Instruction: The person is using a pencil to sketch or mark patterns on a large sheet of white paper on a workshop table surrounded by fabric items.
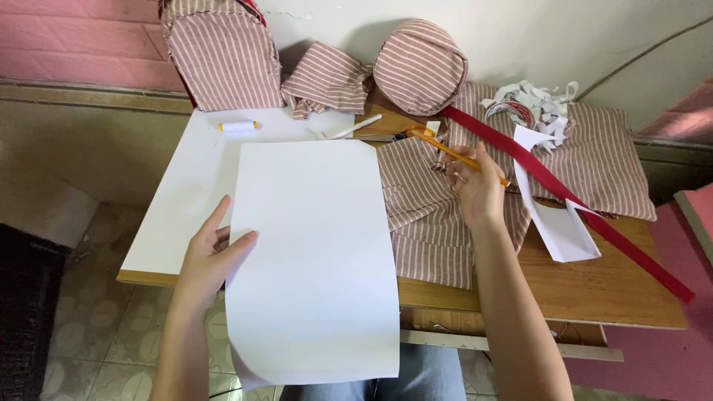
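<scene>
The left hand (210,256) pinches the left edge of a large white paper sheet (312,252), thumb on top, fingers beneath; the sheet overhangs the wooden table (594,286) toward the person's lap. The right hand (477,189) is closed around orange-handled scissors (445,148), apparently resting on striped fabric (423,215). Beside it lie a red ribbon (564,193) and paper scraps (535,100). A thread spool (238,126) sits near the back.

Bare forearms, no sleeves, blue jeans (416,379)
</scene>
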